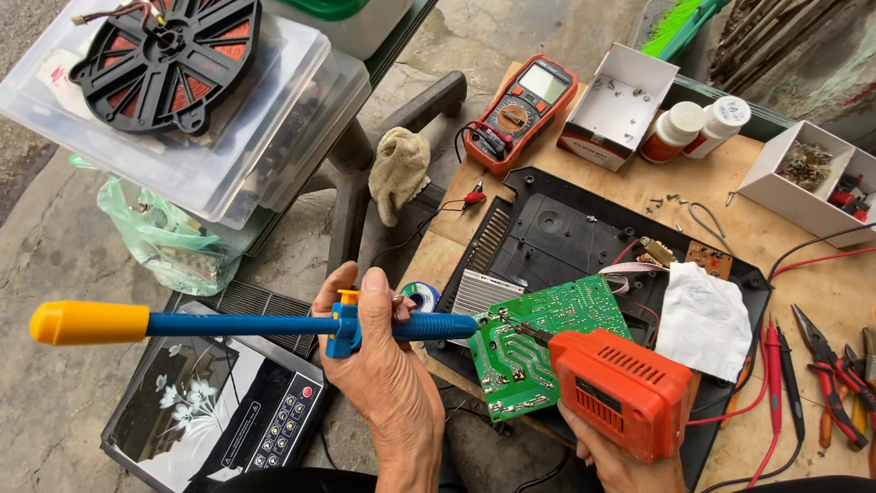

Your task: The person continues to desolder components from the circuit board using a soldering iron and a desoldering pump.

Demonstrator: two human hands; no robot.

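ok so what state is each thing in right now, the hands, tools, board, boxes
left hand: closed around the blue desoldering pump, level, tip at the board edge
right hand: gripping the orange soldering gun, tip on the board
green circuit board: solder side up, tilted on the black cooker base
multimeter: lying face up
white box: open
two white bottles: capped, lying down
red pliers: lying unused

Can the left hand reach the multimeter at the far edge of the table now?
Probably not right away. The left hand is shut on the blue desoldering pump, so it is not free, though nothing stands between it and the multimeter.
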